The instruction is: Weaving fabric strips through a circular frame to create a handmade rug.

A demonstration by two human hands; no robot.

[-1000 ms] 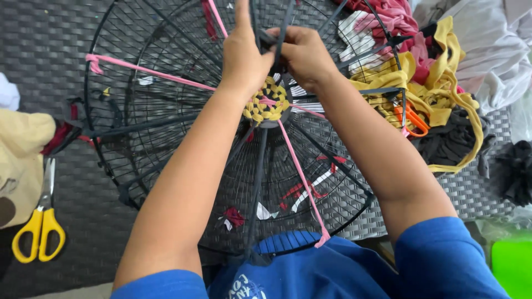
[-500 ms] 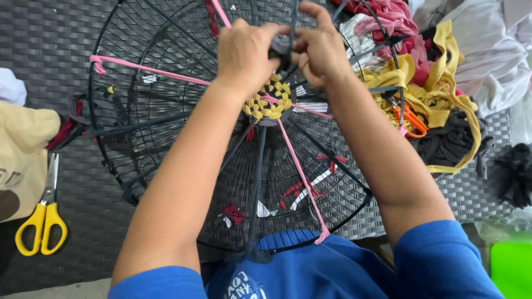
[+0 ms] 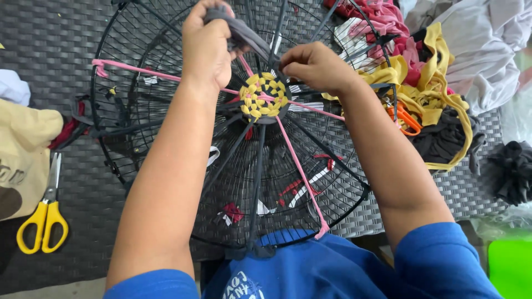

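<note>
L hand (image 3: pixel 208 47) clenched on grey cloth strip (image 3: pixel 249 36), just above yellow woven centre (image 3: pixel 265 95) of fan guard (image 3: pixel 138 61). R hand (image 3: pixel 316 66) fingers pinch strip's other end, right of centre. Best: keep strip taut, snug vs yellow weave.

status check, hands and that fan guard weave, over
Left hand gripping grey fabric strip, pulled taut. Right hand pinching the strip at the yellow woven centre of the black fan guard. Nothing blocking.
</note>
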